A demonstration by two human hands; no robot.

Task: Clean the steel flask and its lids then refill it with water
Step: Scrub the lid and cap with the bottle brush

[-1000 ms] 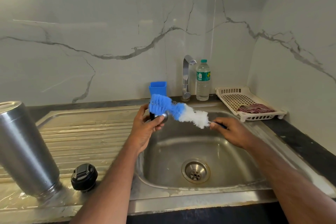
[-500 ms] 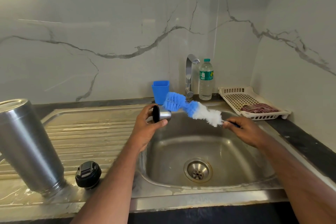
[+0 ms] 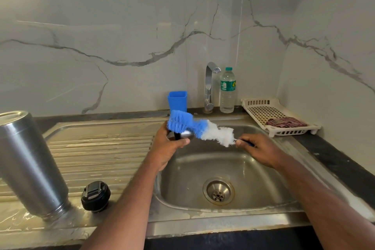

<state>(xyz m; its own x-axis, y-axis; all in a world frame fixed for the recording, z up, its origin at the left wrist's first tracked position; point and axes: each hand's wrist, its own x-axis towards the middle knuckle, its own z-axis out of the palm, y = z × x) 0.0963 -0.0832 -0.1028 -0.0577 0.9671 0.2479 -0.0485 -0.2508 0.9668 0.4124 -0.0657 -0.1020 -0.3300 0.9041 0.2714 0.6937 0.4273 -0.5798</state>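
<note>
The steel flask (image 3: 30,164) stands upside down on the wet drainboard at the left. A black lid (image 3: 95,196) lies beside it. My left hand (image 3: 169,146) grips a small steel cup lid (image 3: 183,135) over the sink's back left corner. My right hand (image 3: 259,151) holds the handle of a blue and white bottle brush (image 3: 199,128). The brush's blue bristles press on top of the steel lid.
The steel sink basin (image 3: 253,172) with a drain (image 3: 218,191) lies below my hands. Behind it stand a tap (image 3: 209,85), a plastic water bottle (image 3: 227,90) and a blue holder (image 3: 177,101). A cream rack (image 3: 261,109) holding a cloth sits at the right.
The brush has slid back left over the steel lid, after pulling right half a second ago. The lid has turned in my left hand. The flask and black lid have not moved.
</note>
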